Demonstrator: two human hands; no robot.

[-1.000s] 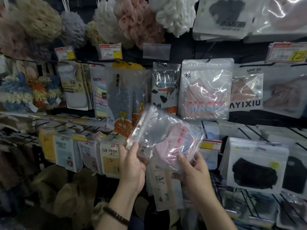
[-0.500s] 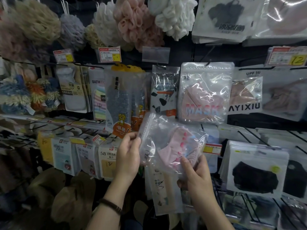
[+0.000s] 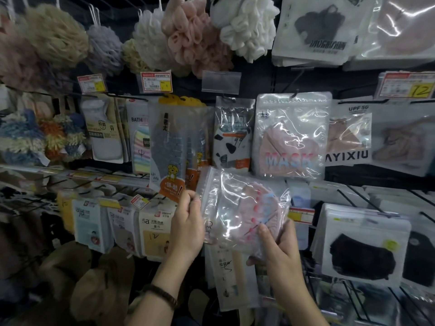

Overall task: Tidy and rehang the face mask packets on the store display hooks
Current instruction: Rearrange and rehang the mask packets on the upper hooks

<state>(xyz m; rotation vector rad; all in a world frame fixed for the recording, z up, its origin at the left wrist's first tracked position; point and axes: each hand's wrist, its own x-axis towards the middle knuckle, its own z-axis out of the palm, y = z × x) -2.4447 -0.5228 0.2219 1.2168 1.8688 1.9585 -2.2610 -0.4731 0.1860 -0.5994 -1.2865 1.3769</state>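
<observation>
I hold a clear plastic packet with a pink face mask [image 3: 242, 208] in front of the display, tilted, its zip edge up and to the left. My left hand [image 3: 187, 225] pinches the packet's left edge near the top. My right hand [image 3: 280, 245] grips its lower right corner, thumb on the front. Directly above hangs a matching pink "MASK" packet [image 3: 292, 137] on a black hook [image 3: 293, 94]. Black mask packets [image 3: 362, 243] hang at the lower right.
Bath sponges [image 3: 193, 36] hang along the top row. Towel and glove packets [image 3: 171, 147] hang left of the pink mask packet, beige mask packets [image 3: 350, 135] to its right. Bare wire hooks [image 3: 346, 196] jut out at the right, above the black masks. Price tags [image 3: 408, 84] line the rails.
Both hands have lifted the pink mask packet slightly and turned it more upright. My left hand slid from the packet's lower left up to its top left edge.
</observation>
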